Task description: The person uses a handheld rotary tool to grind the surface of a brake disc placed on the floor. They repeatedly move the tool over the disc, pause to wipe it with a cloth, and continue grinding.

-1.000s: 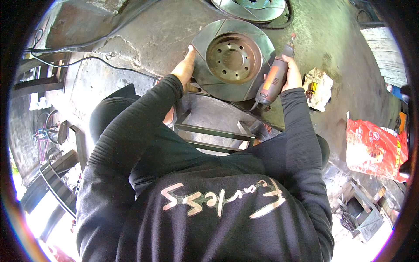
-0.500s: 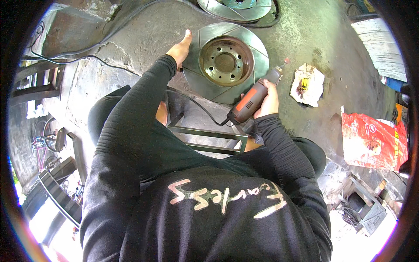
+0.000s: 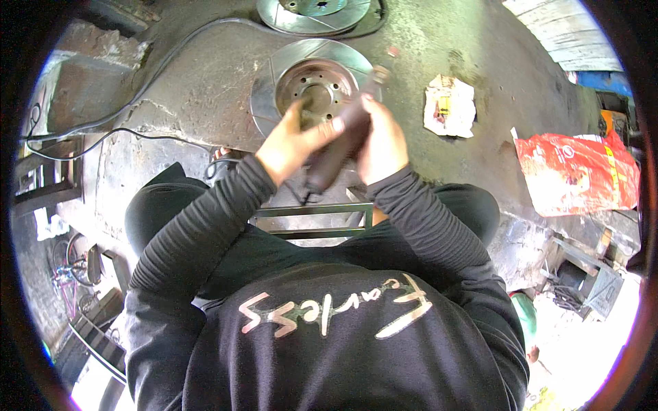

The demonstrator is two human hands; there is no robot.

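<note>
My right hand (image 3: 380, 144) grips a dark, motion-blurred rotary tool (image 3: 327, 164), held at a slant with a small red-tipped bit at its upper end. My left hand (image 3: 295, 144) has come to the tool's left side, thumb against the body; its other fingers are smeared by motion. Both hands and the tool are over the lower part of a slotted brake disc (image 3: 266, 89), whose hub has several holes. A crumpled paper (image 3: 449, 106) with something yellow on it lies to the right of the disc.
A second disc (image 3: 288, 20) lies beyond, ringed by a hose (image 3: 379, 24). A red bag (image 3: 569, 171) is at right. Cables cross the concrete at left; metal frames (image 3: 48, 175) and a bicycle (image 3: 72, 274) stand there. A metal stand (image 3: 308, 211) sits between my legs.
My left hand has left the disc's left rim and moved right onto the tool. My right hand has swung the tool leftward across the disc. The view has shifted, moving surroundings leftward.
</note>
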